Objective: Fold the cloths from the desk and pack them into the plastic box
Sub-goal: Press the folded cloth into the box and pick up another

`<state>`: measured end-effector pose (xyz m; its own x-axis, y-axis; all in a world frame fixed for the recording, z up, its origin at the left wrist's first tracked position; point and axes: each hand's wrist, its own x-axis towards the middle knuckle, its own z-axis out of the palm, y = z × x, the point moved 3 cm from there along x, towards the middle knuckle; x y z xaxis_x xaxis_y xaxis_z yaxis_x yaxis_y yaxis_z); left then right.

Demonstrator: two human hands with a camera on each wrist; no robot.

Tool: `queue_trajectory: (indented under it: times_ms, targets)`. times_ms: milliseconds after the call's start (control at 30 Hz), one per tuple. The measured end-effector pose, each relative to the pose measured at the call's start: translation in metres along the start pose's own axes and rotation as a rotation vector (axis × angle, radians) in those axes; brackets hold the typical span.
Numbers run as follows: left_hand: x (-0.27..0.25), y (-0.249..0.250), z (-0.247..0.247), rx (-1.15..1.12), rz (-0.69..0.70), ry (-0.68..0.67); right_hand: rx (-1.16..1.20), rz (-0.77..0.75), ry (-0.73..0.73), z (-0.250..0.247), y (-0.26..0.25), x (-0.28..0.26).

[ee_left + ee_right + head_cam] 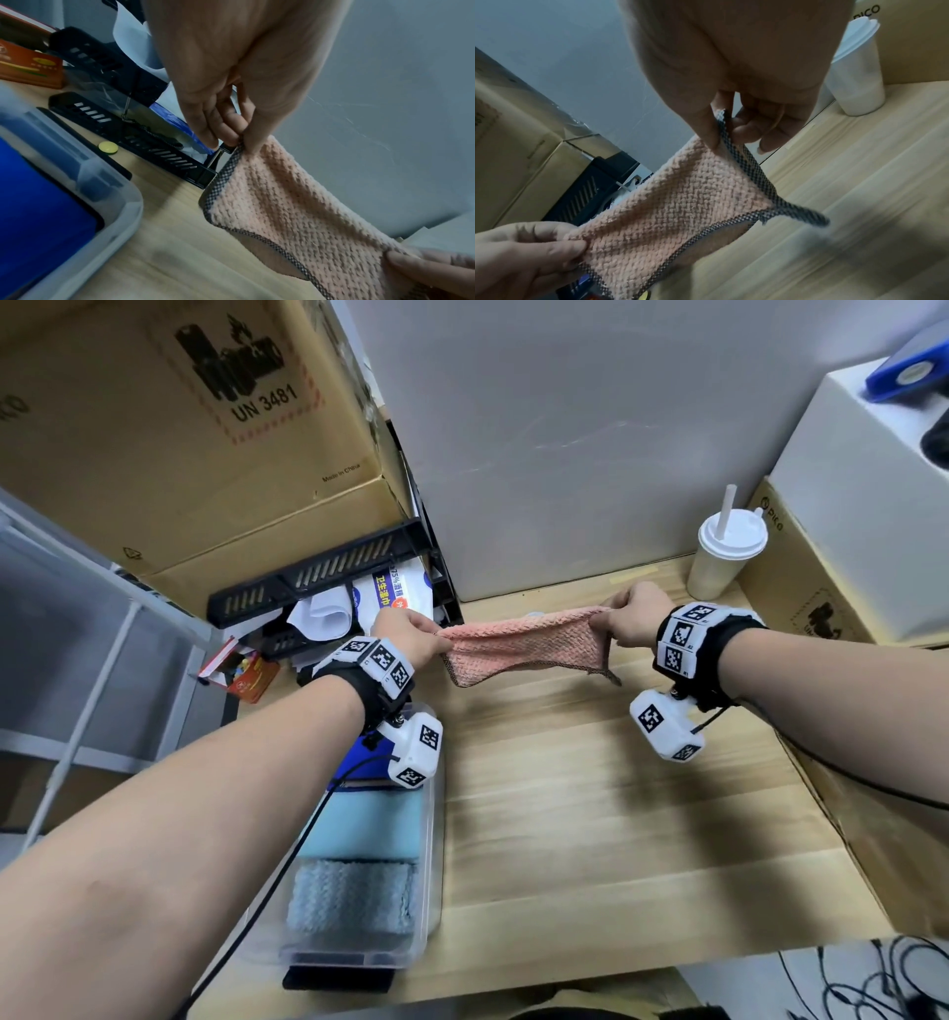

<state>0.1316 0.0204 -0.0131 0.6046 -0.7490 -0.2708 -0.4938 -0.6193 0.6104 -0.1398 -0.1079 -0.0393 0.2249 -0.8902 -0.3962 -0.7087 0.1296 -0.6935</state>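
At the far left the box (431,819) sits on the tabletop (616,814), with a blue cloth, a pale blue cloth (369,824) and a grey cloth (354,896) folded inside. Just beyond it, the left hand (411,634) pinches the left end of the pink cloth (524,644), thumb and fingers (253,140) closed on its dark-trimmed edge. The cloth hangs in the air above the tabletop, already doubled over, pulled fairly taut between the two hands with its lower edge sagging a little. On the right, the right hand (634,621) grips the other end the same way, fingers (709,132) clamped on the trim. A lidded cup (724,557) stands behind that hand.

To fold it well from here, I'd keep the top edge taut, line up the trimmed edges so both layers match, then bring the hands together for the next fold. The right corner looks slightly splayed; squaring it first would give a neater packet that fits the box's free space.
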Motion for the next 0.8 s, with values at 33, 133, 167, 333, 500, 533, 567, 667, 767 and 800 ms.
queue_trajectory:
  times_ms: [33,133,167,333,500,533,567,667,767,800]
  targets:
    - [-0.001,0.002,0.001,0.003,0.018,-0.022,-0.017,0.006,-0.015,-0.002,-0.001,-0.003]
    - [-0.002,0.007,0.003,-0.02,0.006,-0.081,-0.042,0.0,-0.033,-0.006,-0.004,-0.006]
    - [-0.003,0.01,0.003,-0.053,-0.004,-0.101,-0.023,0.003,-0.047,-0.007,-0.007,-0.007]
    - [-0.012,0.027,0.011,-0.2,-0.056,-0.229,0.118,0.005,-0.194,0.003,-0.021,-0.017]
    - [-0.018,0.026,0.021,-0.285,-0.181,-0.297,0.1,0.038,-0.194,0.01,-0.022,-0.018]
    - [-0.02,0.024,0.022,-0.27,-0.21,-0.319,0.101,0.063,-0.186,0.01,-0.018,-0.018]
    - [-0.022,0.02,0.024,-0.254,-0.24,-0.342,0.113,0.1,-0.193,0.01,-0.013,-0.018]
    - [-0.026,0.006,0.034,-0.208,-0.325,-0.401,0.2,0.212,-0.248,0.011,0.008,-0.017]
    - [-0.029,-0.006,0.052,-0.118,-0.37,-0.467,0.169,0.281,-0.275,0.014,0.035,-0.017]
    - [-0.029,-0.008,0.06,-0.043,-0.346,-0.475,0.116,0.279,-0.233,0.015,0.045,-0.014]
